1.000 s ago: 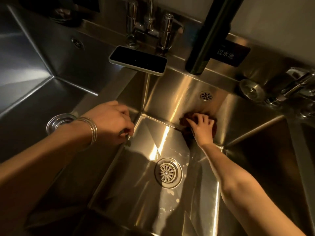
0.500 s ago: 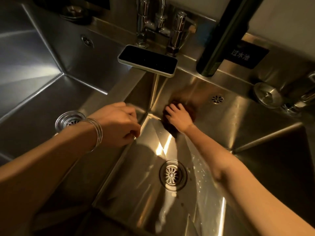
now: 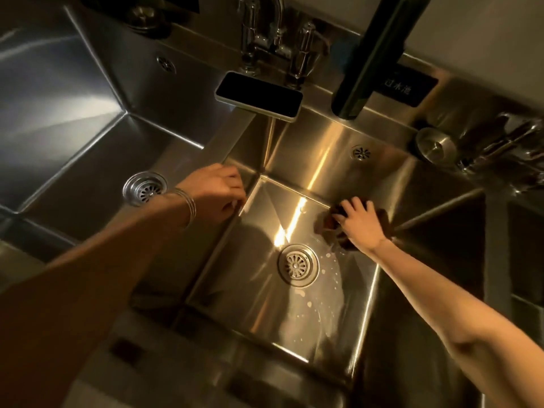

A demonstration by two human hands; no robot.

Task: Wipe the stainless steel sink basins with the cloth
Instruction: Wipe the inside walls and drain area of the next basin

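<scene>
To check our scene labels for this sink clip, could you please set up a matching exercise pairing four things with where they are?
Things:
1. phone
2. cloth
3. bangles
4. left hand

Places:
a. under the right hand
b. round the wrist
c. lying just below the tap
d. resting on the divider

Pairs: 1-c, 2-a, 3-b, 4-d
</scene>
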